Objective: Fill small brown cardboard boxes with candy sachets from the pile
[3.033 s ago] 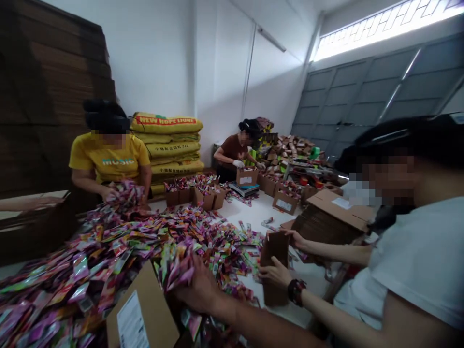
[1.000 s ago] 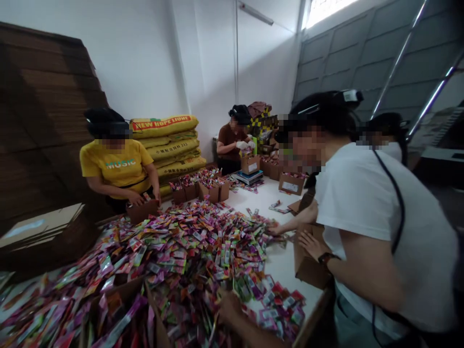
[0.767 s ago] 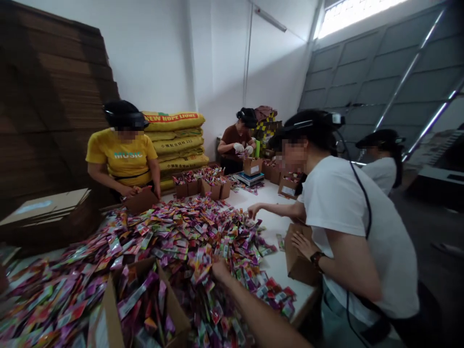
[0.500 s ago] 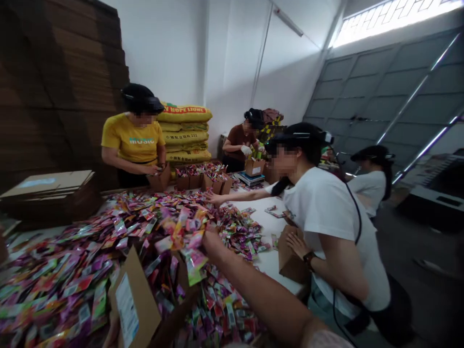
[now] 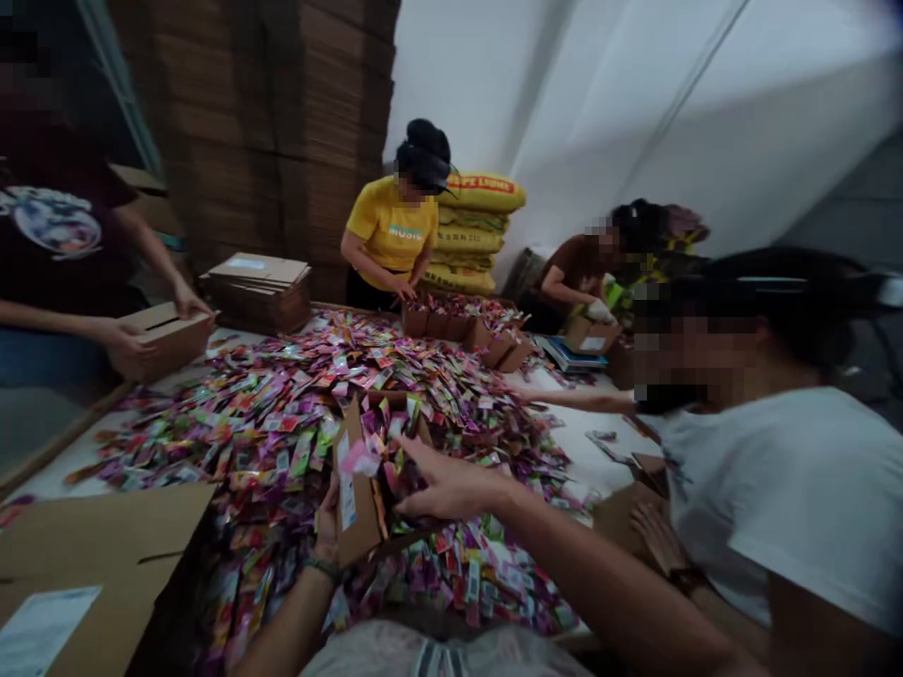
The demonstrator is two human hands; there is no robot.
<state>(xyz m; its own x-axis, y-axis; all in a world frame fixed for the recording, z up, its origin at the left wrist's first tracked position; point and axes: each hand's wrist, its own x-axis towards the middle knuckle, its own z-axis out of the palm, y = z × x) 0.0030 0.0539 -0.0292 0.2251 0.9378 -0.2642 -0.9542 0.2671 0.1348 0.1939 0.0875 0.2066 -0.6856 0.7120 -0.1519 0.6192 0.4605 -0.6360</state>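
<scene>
A small open cardboard box (image 5: 359, 527) with a white label stands tilted at the near middle of a heap of small shiny packets (image 5: 282, 442). My left hand (image 5: 328, 522) is closed on the box's left side, a dark band round the wrist. Over the box's opening is my right hand (image 5: 448, 480), its thumb and forefinger apart. Colourful packets lie inside the box beneath those fingers, and a blurred pink packet (image 5: 362, 458) is by the labelled wall. The fingers' far sides are partly hidden.
A large cardboard box (image 5: 91, 555) takes up the near left. Flat cartons (image 5: 258, 282) are stacked behind it. A co-worker in white (image 5: 790, 498) leans in at right, one arm across the heap. Other people work round the table beside filled boxes (image 5: 458, 329) and a scale (image 5: 568, 355).
My right hand has brought a handful of packets to the box and its fingers have parted. The view has swung left, bringing in a person holding a box.
</scene>
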